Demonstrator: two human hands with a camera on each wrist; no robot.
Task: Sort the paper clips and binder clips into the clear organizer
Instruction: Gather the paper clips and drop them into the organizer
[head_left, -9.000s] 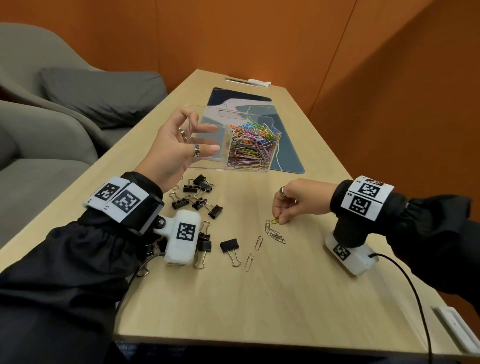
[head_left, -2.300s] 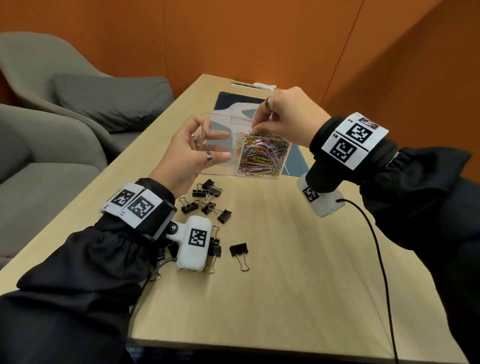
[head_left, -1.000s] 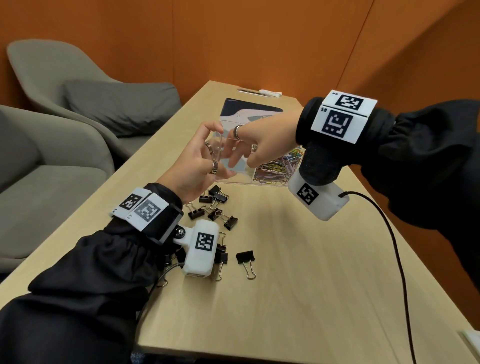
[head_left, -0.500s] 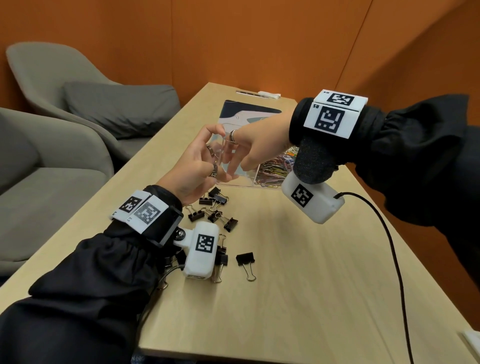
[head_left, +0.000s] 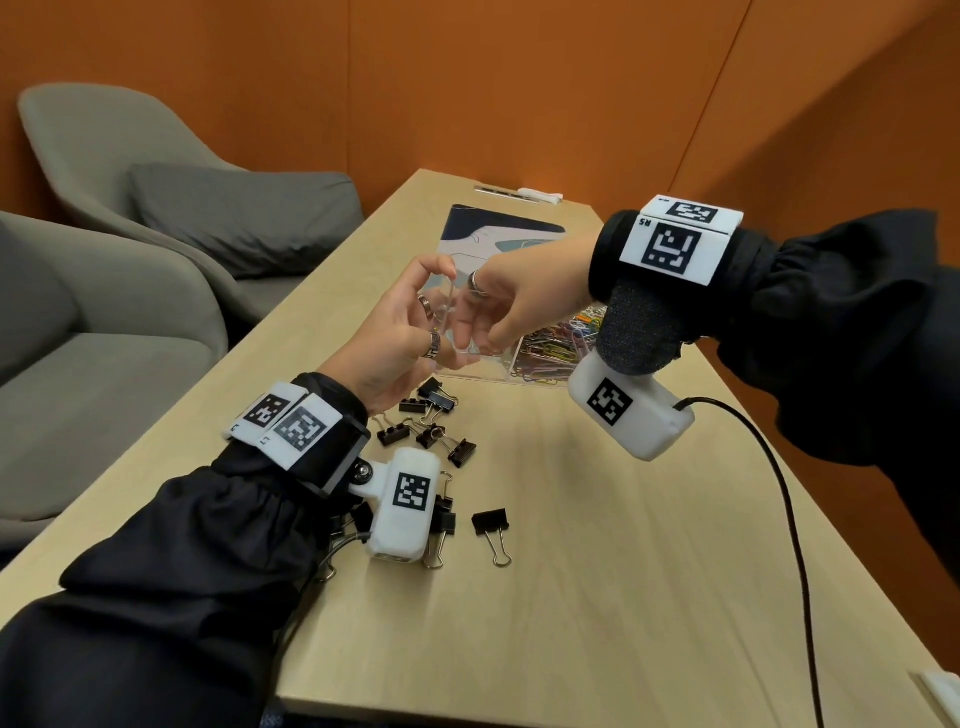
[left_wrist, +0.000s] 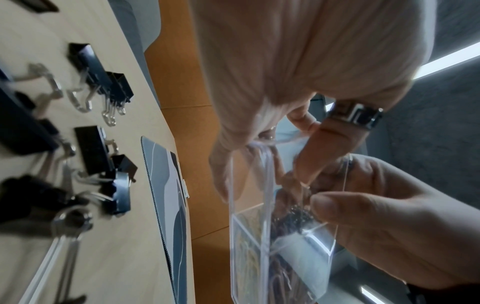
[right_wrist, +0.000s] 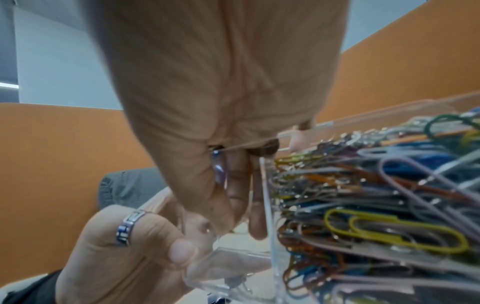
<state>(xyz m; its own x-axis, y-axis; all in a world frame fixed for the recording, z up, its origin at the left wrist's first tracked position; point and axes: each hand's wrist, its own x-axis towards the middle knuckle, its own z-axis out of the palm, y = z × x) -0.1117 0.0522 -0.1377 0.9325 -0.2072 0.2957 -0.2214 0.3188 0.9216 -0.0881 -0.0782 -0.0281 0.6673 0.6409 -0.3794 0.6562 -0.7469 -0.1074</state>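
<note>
Clear organizer (head_left: 470, 332) sits on the tabletop (head_left: 597, 571), near edge of a blue patterned mat (head_left: 498, 234), between the two hands. Two compartments separated by a clear divider wall (right_wrist: 269, 216). Right compartment: heaped with coloured paper clips (head_left: 553, 348), a yellow one on top in the right wrist view (right_wrist: 389, 230). Left compartment: holds no clips that can be made out; fingers occupy it.

Left hand (head_left: 395, 343): curled round the organizer's left end, thumb on the near wall, fingers over the top rim; grasping the box. Rings on two fingers.

Right hand (head_left: 511, 306): reaches across from the right, fingers (right_wrist: 255, 205) pointing down into the left compartment just beside the divider. Whether anything is pinched between the fingertips cannot be determined; they are partly hidden behind the clear walls and the left hand.

Black binder clips: one loose cluster (head_left: 431, 421) on the tabletop just in front of the organizer, under the left wrist. A second group lies nearer the front edge, partly hidden by the left wrist camera (head_left: 402, 512); one clip (head_left: 491, 525) lies apart to its right, handles pointing toward the viewer.

Surroundings: grey armchairs (head_left: 130, 218) left of the tabletop, orange wall panels (head_left: 519, 93) behind, black cable (head_left: 789, 545) trailing from the right wrist camera (head_left: 623, 410).
</note>
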